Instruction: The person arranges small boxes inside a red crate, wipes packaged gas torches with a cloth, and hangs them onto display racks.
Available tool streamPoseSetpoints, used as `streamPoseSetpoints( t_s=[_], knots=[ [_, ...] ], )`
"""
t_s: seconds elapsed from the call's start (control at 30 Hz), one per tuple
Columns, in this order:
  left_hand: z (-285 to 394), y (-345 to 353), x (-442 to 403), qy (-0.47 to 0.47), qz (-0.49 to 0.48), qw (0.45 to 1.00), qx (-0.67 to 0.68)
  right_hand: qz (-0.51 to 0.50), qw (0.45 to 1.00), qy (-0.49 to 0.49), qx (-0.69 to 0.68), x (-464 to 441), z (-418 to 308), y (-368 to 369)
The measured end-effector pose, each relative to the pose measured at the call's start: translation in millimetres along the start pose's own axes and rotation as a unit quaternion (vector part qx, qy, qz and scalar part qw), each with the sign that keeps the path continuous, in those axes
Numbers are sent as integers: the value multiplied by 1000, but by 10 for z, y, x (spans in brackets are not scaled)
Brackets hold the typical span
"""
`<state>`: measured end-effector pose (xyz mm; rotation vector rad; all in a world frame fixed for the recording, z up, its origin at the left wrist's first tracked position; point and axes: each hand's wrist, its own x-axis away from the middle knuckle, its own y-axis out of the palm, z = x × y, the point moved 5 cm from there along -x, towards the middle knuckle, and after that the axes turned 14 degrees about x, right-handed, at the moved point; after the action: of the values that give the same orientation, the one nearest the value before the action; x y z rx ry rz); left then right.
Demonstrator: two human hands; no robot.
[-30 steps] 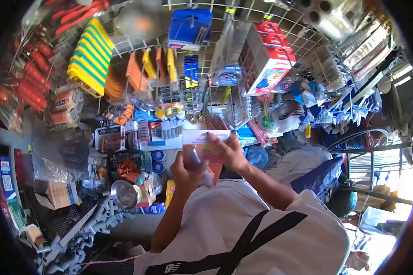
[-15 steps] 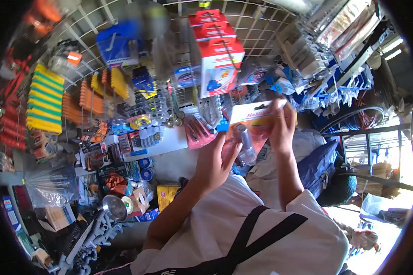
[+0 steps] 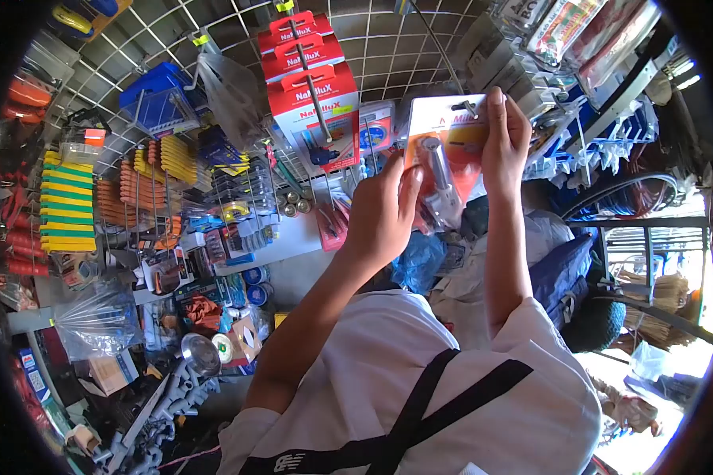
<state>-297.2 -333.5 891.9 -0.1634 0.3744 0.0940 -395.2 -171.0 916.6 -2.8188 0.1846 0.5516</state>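
A NaMilux blister pack (image 3: 467, 150) with a white top and orange card is between my two hands. Under its clear plastic lies a silvery tube-shaped metal tool (image 3: 439, 170). My left hand (image 3: 379, 210) grips the pack's left edge, thumb in front. With thumb and fingers closed, my right hand (image 3: 505, 138) holds its upper right corner. The tip of a thin metal display hook (image 3: 440, 51) meets the hanging slot at the top of the card. I cannot tell whether the hook passes through the slot.
Red-and-white NaMilux boxes (image 3: 317, 107) hang on another hook to the left, close by. A white wire grid (image 3: 380, 47) backs the display. Yellow-green packs (image 3: 67, 202) hang far left. Bagged goods crowd the right, above a coiled dark hose (image 3: 626, 194). Grey pipe fittings (image 3: 162, 416) lie lower left.
Both hands have raised the blister pack, bringing its slot up to the hook's tip. The camera view has shifted, so the red boxes appear farther left. Both hands keep their grip.
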Motion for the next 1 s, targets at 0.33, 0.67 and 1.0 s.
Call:
streamPoseSetpoints(
  t_s=[0.33,0.67,1.0],
  knots=[
    [-518,74,-665,54,156,986,-39,31,989,-143,-24,-709,180,463],
    [-679,334,-1012,32,239,970,33,113,974,-186,60,-1392,560,815],
    [-266,53,885,-52,31,998,-22,194,924,-252,212,-1128,157,686]
  ],
)
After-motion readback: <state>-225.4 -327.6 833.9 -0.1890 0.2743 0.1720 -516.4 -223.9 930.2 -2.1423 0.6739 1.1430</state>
